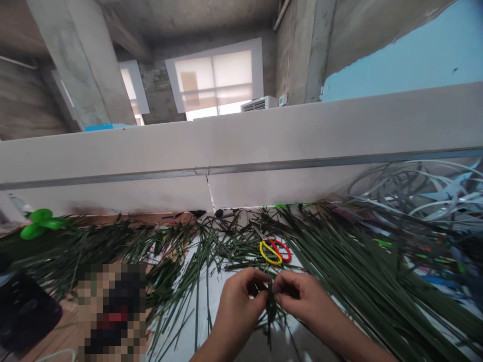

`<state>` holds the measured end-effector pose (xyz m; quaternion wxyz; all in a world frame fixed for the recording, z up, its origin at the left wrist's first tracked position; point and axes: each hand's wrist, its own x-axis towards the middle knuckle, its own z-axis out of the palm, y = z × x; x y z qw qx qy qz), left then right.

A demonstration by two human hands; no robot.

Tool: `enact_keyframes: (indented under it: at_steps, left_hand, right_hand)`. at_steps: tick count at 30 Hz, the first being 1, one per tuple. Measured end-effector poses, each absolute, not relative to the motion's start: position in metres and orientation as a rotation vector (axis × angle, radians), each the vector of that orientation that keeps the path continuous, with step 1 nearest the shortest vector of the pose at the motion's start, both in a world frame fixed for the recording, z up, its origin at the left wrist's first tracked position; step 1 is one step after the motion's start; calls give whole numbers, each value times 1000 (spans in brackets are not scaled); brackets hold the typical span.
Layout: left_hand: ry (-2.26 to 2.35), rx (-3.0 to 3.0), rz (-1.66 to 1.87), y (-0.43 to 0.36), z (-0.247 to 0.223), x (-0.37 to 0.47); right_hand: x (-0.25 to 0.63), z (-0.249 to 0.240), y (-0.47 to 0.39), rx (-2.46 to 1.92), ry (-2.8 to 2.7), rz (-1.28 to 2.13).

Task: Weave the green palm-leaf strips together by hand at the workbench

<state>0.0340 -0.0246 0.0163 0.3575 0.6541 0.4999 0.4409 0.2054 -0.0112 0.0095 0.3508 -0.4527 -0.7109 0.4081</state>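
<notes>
My left hand (247, 296) pinches a small dark green woven piece of leaf strips (270, 304) from its left side. From the right, the fingertips of my right hand (300, 294) are closed on the same piece. Loose strip ends hang below it, over the table. Just beyond my hands lie scissors (271, 251) with one yellow and one red handle loop, resting on leaf scraps. Finer detail of the woven piece is too dark to make out.
Long green leaves (350, 266) spread across the right side, and cut strips (196, 266) lie to the left. Coiled clear and grey bands (411, 191) are piled far right. A green balloon-like shape (41, 223) sits far left. A white partition (241, 141) runs behind the table.
</notes>
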Motion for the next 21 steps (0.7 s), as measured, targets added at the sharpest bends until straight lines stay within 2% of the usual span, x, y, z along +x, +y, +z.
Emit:
enact_keyframes:
  at_steps: [4, 14, 21]
  left_hand:
    - [1321, 1860, 1182, -29, 16, 35]
    - [1263, 1802, 1247, -27, 16, 35]
    - [1310, 1744, 1197, -27, 14, 35]
  right_hand:
    - [206, 17, -13, -1122, -1786, 1150]
    - [204, 16, -10, -1060, -1585, 1359]
    - [204, 14, -11, -1110, -1639, 1227]
